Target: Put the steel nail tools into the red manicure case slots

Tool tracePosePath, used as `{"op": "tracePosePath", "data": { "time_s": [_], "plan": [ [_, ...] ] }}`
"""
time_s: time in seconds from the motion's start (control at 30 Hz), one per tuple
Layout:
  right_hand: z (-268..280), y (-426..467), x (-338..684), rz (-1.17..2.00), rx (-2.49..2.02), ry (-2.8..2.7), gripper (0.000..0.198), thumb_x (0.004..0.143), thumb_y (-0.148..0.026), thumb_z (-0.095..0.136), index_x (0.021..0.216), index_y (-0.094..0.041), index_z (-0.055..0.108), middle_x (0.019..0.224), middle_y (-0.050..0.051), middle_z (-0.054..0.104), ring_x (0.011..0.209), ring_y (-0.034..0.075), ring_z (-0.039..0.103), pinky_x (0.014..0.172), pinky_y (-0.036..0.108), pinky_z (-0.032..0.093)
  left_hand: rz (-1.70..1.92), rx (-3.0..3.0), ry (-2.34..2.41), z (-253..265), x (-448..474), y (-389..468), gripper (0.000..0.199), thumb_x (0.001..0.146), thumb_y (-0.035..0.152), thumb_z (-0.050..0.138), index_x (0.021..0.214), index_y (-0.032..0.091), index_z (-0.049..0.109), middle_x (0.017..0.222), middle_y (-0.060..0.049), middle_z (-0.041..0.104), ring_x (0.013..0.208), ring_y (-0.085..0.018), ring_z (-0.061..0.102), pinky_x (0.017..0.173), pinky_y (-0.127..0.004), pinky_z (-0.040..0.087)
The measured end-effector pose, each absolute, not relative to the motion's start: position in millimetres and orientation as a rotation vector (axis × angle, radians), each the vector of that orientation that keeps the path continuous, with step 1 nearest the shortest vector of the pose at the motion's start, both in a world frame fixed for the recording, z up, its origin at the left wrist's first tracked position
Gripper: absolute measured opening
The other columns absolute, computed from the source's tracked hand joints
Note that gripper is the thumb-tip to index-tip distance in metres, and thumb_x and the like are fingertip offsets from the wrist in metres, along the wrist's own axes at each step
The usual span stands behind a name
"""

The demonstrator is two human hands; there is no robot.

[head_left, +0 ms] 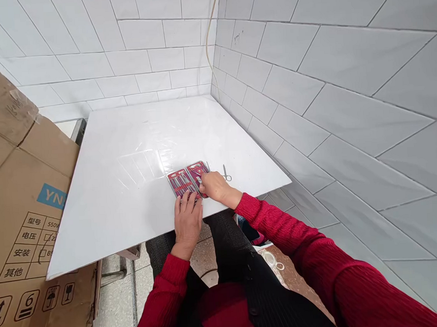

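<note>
Evidently, the person is working on a case (pixel 191 169) of small tools, which is lying spread open, red inside up, near the front edge of the white table (pixel 128 139). The left hand (pixel 188 222) is resting on the near end of the case's left half, its fingers stretched out and slightly parted, lying on it rather than gripping; slim tools (pixel 184 180) are showing in a row just beyond the fingertips. The right hand (pixel 217 186) is bending over the right half, thumb and fingertips curling down at the contents; whether they are pinching a tool or only touching one, I cannot tell, since the hand is hiding the spot. Small scissors (pixel 225 174) are lying outside the case, just beside the right hand. To the left, a carton (pixel 23 180) is standing beside the table.

The step in hand, as I am judging it, is seating or easing out one piece in the right half while the left hand is steadying the case. The next move is probably calling for a fine fingertip pinch, with the left hand bracing lightly so the case is not sliding on the glossy top.
</note>
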State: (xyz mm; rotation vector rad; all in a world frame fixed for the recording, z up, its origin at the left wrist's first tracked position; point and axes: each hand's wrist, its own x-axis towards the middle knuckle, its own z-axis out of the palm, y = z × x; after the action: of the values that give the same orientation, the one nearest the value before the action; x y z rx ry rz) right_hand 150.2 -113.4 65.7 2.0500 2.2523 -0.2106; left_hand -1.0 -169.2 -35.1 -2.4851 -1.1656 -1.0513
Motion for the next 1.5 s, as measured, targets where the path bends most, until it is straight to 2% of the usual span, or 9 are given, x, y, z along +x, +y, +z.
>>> {"op": "tracePosePath", "data": {
  "time_s": [0.23, 0.47, 0.7, 0.83, 1.0, 1.17, 1.4, 1.5],
  "plan": [
    [47.3, -96.8, 142.9, -0.173, 2.114, 2.323, 0.028, 0.098, -0.021, 0.049, 0.112, -0.008, 0.071, 0.110, 0.019, 0.076, 0.105, 0.027, 0.071, 0.085, 0.030, 0.048, -1.045, -2.505, -1.231, -32.4, 0.2, -164.8, 0.024, 0.100, 0.015, 0.052, 0.113, 0.018, 0.072, 0.126, -0.011, 0.071, 0.132, -0.033, 0.056, 0.116, -0.057, 0.036],
    [47.2, -102.7, 174.1, -0.308, 2.305, 2.399, 0.029, 0.102, -0.040, 0.052, 0.103, -0.018, 0.071, 0.102, 0.008, 0.078, 0.094, 0.021, 0.070, 0.077, 0.028, 0.041, -0.985, -2.595, -1.254, -22.0, -1.5, -157.9, 0.026, 0.100, 0.013, 0.049, 0.105, 0.020, 0.073, 0.120, -0.010, 0.072, 0.132, -0.032, 0.055, 0.117, -0.059, 0.036],
    [39.6, -131.3, 219.8, -0.401, 2.609, 2.269, 0.019, 0.097, -0.025, 0.054, 0.097, -0.018, 0.072, 0.095, 0.004, 0.077, 0.086, 0.018, 0.067, 0.072, 0.026, 0.037, -1.033, -2.618, -1.232, -22.8, 0.4, -158.4, 0.025, 0.099, 0.012, 0.049, 0.104, 0.022, 0.072, 0.120, -0.009, 0.072, 0.133, -0.032, 0.055, 0.117, -0.059, 0.037],
    [27.2, -144.7, 225.9, -0.479, 2.655, 2.303, 0.018, 0.097, -0.025, 0.054, 0.099, -0.019, 0.071, 0.094, 0.003, 0.075, 0.083, 0.016, 0.066, 0.072, 0.025, 0.038, -1.015, -2.633, -1.250, -21.8, 0.6, -158.8, 0.024, 0.099, 0.012, 0.050, 0.103, 0.021, 0.072, 0.119, -0.008, 0.073, 0.132, -0.032, 0.056, 0.117, -0.059, 0.036],
    [23.5, -137.9, 241.5, -0.320, 2.730, 2.149, 0.021, 0.098, -0.031, 0.057, 0.110, -0.019, 0.069, 0.106, 0.005, 0.075, 0.092, 0.018, 0.067, 0.074, 0.027, 0.039, -1.017, -2.622, -1.242, -23.0, 1.3, -158.3, 0.024, 0.099, 0.012, 0.050, 0.105, 0.020, 0.071, 0.120, -0.008, 0.073, 0.132, -0.032, 0.057, 0.118, -0.058, 0.036],
    [30.3, -116.6, 250.0, -0.284, 2.606, 1.935, 0.031, 0.099, -0.041, 0.055, 0.111, -0.018, 0.071, 0.113, 0.011, 0.075, 0.101, 0.022, 0.069, 0.076, 0.029, 0.043, -1.036, -2.621, -1.225, -25.0, 2.0, -157.5, 0.023, 0.099, 0.011, 0.050, 0.106, 0.020, 0.070, 0.121, -0.009, 0.073, 0.131, -0.031, 0.058, 0.118, -0.058, 0.037],
    [49.7, -94.6, 240.1, -0.264, 2.346, 1.871, 0.030, 0.092, -0.026, 0.059, 0.116, -0.014, 0.075, 0.113, 0.017, 0.076, 0.108, 0.028, 0.071, 0.077, 0.031, 0.047, -1.046, -2.623, -1.229, -24.3, 2.3, -157.9, 0.024, 0.099, 0.011, 0.049, 0.106, 0.021, 0.070, 0.120, -0.009, 0.073, 0.132, -0.030, 0.058, 0.118, -0.056, 0.036],
    [54.9, -93.4, 240.4, -0.270, 2.291, 1.886, 0.029, 0.090, -0.026, 0.064, 0.114, -0.014, 0.075, 0.114, 0.017, 0.076, 0.108, 0.029, 0.071, 0.077, 0.031, 0.048, -1.049, -2.642, -1.236, -24.5, 2.1, -157.9, 0.026, 0.098, 0.011, 0.049, 0.108, 0.022, 0.070, 0.121, -0.009, 0.073, 0.133, -0.030, 0.057, 0.118, -0.057, 0.035]
  ]
}}
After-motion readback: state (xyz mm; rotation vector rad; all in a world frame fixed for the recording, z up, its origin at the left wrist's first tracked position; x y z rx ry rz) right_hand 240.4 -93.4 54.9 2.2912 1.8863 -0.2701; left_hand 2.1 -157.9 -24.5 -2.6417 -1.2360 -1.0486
